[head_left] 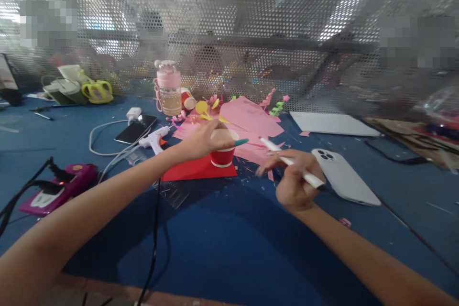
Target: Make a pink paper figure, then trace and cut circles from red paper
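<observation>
A red paper cup (223, 158) with white rims stands on a red paper sheet (193, 170). My left hand (206, 141) is closed on its upper left side, the thumb lying across the front near the rim and the other fingers largely hidden. From the thumb's tip juts a teal pointed piece (241, 142); whether it is a nail or a held thing I cannot tell. To the right, my right hand (296, 179) grips a white marker (287, 158), its tip towards the cup and apart from it.
Pink paper sheets (247, 117) with scraps lie behind the cup. On the left are a glue gun (154, 140), a black phone (135, 129), a pink bottle (169, 88) and a purple power strip (60, 189). A white phone (344, 177) lies right. Cables cross the blue table (222, 239).
</observation>
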The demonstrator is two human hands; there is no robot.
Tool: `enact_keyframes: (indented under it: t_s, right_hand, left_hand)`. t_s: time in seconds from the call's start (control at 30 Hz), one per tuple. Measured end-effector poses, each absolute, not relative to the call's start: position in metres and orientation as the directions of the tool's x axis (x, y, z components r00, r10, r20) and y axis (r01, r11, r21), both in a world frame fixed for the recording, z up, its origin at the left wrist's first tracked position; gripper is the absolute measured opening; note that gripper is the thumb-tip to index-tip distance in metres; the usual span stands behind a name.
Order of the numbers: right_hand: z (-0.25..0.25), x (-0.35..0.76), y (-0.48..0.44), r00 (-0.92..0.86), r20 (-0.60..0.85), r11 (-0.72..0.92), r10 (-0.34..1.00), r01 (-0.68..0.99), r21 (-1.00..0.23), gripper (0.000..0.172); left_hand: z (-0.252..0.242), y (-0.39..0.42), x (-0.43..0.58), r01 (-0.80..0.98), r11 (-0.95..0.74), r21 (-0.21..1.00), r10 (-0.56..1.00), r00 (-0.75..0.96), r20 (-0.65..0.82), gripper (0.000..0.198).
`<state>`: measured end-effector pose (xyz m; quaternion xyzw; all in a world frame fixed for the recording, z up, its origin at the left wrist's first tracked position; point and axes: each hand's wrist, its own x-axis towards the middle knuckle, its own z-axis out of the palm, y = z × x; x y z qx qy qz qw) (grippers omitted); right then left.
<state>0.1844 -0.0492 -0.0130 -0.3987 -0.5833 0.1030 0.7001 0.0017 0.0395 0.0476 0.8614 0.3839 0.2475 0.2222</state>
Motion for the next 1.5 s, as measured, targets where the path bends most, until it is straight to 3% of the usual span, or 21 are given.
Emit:
enact_keyframes:
  t_s: [0.1, 0.27, 0.4, 0.53, 0.6, 0.73, 0.87, 1.07, 1.3, 1.5]
  right_hand:
    - [-0.009, 0.175, -0.042, 0.305, 0.715, 0.65, 0.629, 0.298, -0.699, 0.011]
    - [0.0, 0.151, -0.043, 0.131, 0.354, 0.368, 0.926, -0.11, -0.923, 0.044]
    - [0.005, 0.141, -0.049, 0.1, 0.255, 0.271, 0.962, -0.221, -0.937, 0.044]
    - [0.011, 0.149, -0.047, 0.18, 0.137, 0.197, 0.974, -0.372, -0.907, 0.041]
    - [0.015, 0.155, -0.043, 0.164, 0.045, 0.119, 0.985, -0.478, -0.87, 0.041]
    - [0.02, 0.162, -0.039, 0.121, -0.078, 0.007, 0.99, -0.58, -0.814, 0.037]
    - [0.018, 0.158, -0.04, 0.174, -0.095, 0.046, 0.98, -0.664, -0.747, 0.04]
    - [0.016, 0.154, -0.044, 0.202, -0.019, 0.126, 0.979, -0.683, -0.719, 0.043]
    - [0.02, 0.153, -0.047, 0.195, -0.007, 0.125, 0.981, -0.652, -0.748, 0.046]
    - [0.021, 0.152, -0.049, 0.195, 0.052, 0.166, 0.98, -0.631, -0.758, 0.042]
  left_hand:
    - [0.048, 0.038, 0.003, 0.572, -0.577, 0.583, 0.794, 0.561, 0.236, 0.044]
    - [0.043, 0.033, 0.009, 0.635, -0.576, 0.516, 0.799, 0.571, 0.189, 0.042]
    - [0.045, 0.023, 0.006, 0.595, -0.743, 0.308, 0.668, 0.623, 0.407, 0.039]
    - [0.058, 0.013, 0.001, 0.678, -0.714, 0.177, 0.618, 0.491, 0.614, 0.04]
    - [0.062, 0.009, 0.001, 0.693, -0.721, 0.02, 0.536, 0.539, 0.65, 0.048]
    - [0.06, 0.003, 0.005, 0.53, -0.755, -0.387, 0.259, 0.783, 0.566, 0.051]
    - [0.055, -0.004, 0.011, 0.463, -0.661, -0.59, 0.093, 0.831, 0.548, 0.029]
    - [0.057, -0.008, 0.012, 0.436, -0.616, -0.656, 0.033, 0.847, 0.531, 0.013]
    - [0.06, 0.003, 0.005, 0.274, -0.649, -0.71, -0.111, 0.889, 0.445, 0.013]
    - [0.059, 0.003, 0.002, 0.294, -0.649, -0.702, -0.107, 0.878, 0.467, 0.011]
